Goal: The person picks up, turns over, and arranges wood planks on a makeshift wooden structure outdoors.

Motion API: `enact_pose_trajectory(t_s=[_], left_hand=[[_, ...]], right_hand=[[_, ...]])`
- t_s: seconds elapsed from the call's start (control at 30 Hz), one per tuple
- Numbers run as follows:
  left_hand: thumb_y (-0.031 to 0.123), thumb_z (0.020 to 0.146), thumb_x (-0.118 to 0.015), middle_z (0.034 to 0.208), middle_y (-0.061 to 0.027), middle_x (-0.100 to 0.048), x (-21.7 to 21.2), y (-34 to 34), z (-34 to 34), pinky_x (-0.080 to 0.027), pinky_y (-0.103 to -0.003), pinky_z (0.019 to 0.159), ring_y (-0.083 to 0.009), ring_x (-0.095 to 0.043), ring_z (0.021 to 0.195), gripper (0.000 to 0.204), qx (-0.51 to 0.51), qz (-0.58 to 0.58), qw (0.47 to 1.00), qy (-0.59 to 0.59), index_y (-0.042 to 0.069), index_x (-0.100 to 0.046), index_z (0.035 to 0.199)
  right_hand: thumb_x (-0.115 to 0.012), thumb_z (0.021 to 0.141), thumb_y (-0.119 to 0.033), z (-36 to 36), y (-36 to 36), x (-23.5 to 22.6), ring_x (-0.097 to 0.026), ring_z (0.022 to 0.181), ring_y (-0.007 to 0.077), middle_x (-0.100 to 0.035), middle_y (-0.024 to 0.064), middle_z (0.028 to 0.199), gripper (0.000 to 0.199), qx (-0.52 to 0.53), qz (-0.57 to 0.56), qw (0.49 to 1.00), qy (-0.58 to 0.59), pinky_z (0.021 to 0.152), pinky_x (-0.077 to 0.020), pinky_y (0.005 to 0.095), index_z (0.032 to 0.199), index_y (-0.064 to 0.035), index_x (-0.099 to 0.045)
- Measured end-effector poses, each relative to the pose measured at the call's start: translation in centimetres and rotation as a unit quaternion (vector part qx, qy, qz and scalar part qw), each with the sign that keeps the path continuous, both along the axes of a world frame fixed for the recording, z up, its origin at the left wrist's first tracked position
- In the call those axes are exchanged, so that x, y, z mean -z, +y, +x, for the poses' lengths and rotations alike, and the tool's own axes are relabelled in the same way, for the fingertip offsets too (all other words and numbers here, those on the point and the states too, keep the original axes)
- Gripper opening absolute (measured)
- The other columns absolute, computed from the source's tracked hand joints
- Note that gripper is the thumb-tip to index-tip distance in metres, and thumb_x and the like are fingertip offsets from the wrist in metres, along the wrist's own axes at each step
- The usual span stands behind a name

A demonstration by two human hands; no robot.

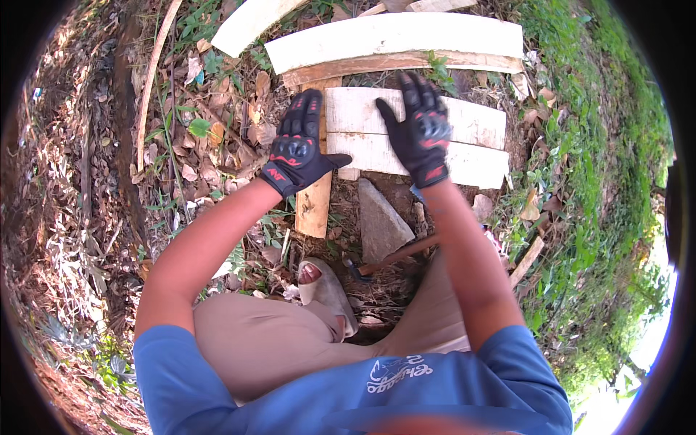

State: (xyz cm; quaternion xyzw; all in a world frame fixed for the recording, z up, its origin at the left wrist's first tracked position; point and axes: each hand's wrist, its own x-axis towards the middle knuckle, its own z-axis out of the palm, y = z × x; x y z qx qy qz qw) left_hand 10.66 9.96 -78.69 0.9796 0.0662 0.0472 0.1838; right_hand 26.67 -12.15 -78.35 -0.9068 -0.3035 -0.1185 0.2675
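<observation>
pale planks lay bare beyond the hands, stone slab and hammer crowded the ground just below them

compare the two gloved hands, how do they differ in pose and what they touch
The left hand lies flat, palm down, on the narrow brown plank; the right hand is raised with fingers spread above the pale boards, apparently not pressing them. The left hand sits lower in view than the right hand. Both wear black gloves with red trim.
</observation>
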Motion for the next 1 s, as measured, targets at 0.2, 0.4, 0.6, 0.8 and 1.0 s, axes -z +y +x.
enact_pose_trajectory(t_s=[0.2,0.4,0.6,0.8,1.0], left_hand=[[0.076,0.084,-0.085,0.190,-0.0234,-0.024,2.2,0.1,3.5,-0.021,-0.060,0.142,-0.0445,-0.023,0.175,0.133,0.161,0.112,0.979,0.048,0.007,-0.029,0.183],[0.085,0.091,-0.074,0.191,-0.0247,-0.018,2.4,-0.6,3.5,-0.019,-0.059,0.143,-0.0455,-0.019,0.177,0.134,0.158,0.102,0.981,0.048,0.006,-0.021,0.185],[0.077,0.086,-0.085,0.187,-0.0240,-0.030,2.2,-1.2,3.2,-0.026,-0.061,0.140,-0.0455,-0.031,0.171,0.129,0.129,0.049,0.990,-0.021,0.008,-0.032,0.181],[0.063,0.088,-0.090,0.164,-0.0169,-0.059,0.1,-1.5,-0.1,-0.042,-0.057,0.130,-0.0395,-0.053,0.154,0.090,0.109,0.069,0.991,-0.042,0.012,-0.063,0.158],[0.058,0.092,-0.089,0.160,-0.0161,-0.061,0.3,-1.4,-1.0,-0.046,-0.055,0.127,-0.0371,-0.057,0.149,0.086,0.111,0.073,0.991,0.005,0.014,-0.062,0.160]], right_hand=[[-0.069,0.108,-0.063,-4.1,3.2,3.0,-0.038,0.171,0.0404,-0.048,0.0142,0.181,0.082,-0.064,-0.108,0.991,0.056,0.141,-0.0260,0.0573,0.174,-0.0179,-0.053],[-0.068,0.107,-0.068,2.5,-14.0,3.7,-0.033,0.173,0.0419,-0.039,0.0116,0.187,0.087,-0.075,-0.193,0.978,-0.008,0.142,-0.0217,0.0599,0.179,-0.0261,-0.044],[-0.075,0.109,-0.049,5.4,-24.6,1.0,-0.042,0.168,0.0420,-0.050,0.0208,0.179,0.075,0.245,-0.215,0.945,0.009,0.138,-0.0323,0.0536,0.169,-0.0090,-0.055],[-0.088,0.088,-0.072,1.6,-25.6,-0.7,-0.053,0.159,0.0409,-0.062,0.0166,0.170,0.097,0.039,-0.235,0.971,0.030,0.134,-0.0392,0.0568,0.160,-0.0109,-0.067],[-0.085,0.086,-0.081,0.3,-20.5,-1.9,-0.059,0.150,0.0426,-0.069,0.0244,0.155,0.101,0.132,-0.259,0.952,0.097,0.132,-0.0409,0.0564,0.147,-0.0012,-0.073]])
